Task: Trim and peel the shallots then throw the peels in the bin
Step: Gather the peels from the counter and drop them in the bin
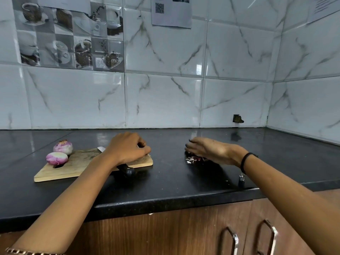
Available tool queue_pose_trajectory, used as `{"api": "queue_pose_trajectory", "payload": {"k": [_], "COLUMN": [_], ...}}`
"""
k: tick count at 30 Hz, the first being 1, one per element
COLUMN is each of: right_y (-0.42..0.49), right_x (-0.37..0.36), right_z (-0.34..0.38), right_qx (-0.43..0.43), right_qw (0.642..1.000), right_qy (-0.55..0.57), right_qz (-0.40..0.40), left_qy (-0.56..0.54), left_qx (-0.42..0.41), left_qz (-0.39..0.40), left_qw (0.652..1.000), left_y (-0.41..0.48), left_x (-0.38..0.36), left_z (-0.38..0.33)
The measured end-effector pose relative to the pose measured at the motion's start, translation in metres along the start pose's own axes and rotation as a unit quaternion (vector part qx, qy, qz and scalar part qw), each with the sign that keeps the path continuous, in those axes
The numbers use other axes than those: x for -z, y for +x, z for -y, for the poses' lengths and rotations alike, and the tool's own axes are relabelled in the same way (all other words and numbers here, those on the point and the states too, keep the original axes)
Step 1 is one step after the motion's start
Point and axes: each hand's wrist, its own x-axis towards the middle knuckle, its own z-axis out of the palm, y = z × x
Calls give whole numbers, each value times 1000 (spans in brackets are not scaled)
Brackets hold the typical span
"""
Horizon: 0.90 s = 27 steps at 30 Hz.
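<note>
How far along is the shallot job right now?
Done: two shallots sit peeled at the left end of the cutting board, knife laid down. In hand: the right hand is over a pile of peels on the counter; the left hand rests closed on the board. Left: binning the peels; no bin in view.

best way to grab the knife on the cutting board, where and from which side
Take the knife by its black handle, coming from the near counter edge. The handle overhangs the cutting board toward the person, while the blade runs under the left hand.
</note>
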Motion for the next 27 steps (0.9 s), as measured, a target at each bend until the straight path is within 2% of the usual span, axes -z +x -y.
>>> {"api": "queue_pose_trajectory", "payload": {"k": [2,5,8,13,18,22,25,27], "right_y": [10,29,49,55,18,-9,-31,-46], "right_x": [7,17,17,13,3,-3,-4,-4], "right_z": [2,-5,-11,-11,-4,-2,-3,-1], "right_qx": [22,-4,-48,-53,28,60,96,96], "right_qw": [999,997,991,979,987,988,990,992], "right_qy": [37,-46,-100,-184,-161,-126,-75,-63], "right_qz": [-16,-65,-74,-66,13,60,77,60], "left_qy": [4,1,-4,-13,-5,0,5,1], "left_qx": [-3,-9,-10,-8,-3,4,6,13], "left_qz": [-6,-13,-14,-13,-22,-17,-20,-20], "left_qw": [1000,1000,1000,1000,1000,1000,1000,1000], "left_y": [0,2,2,4,3,0,-2,-2], "left_x": [-1,-3,-3,-2,-3,-1,0,1], "left_z": [1,3,2,1,0,-1,-2,-1]}}
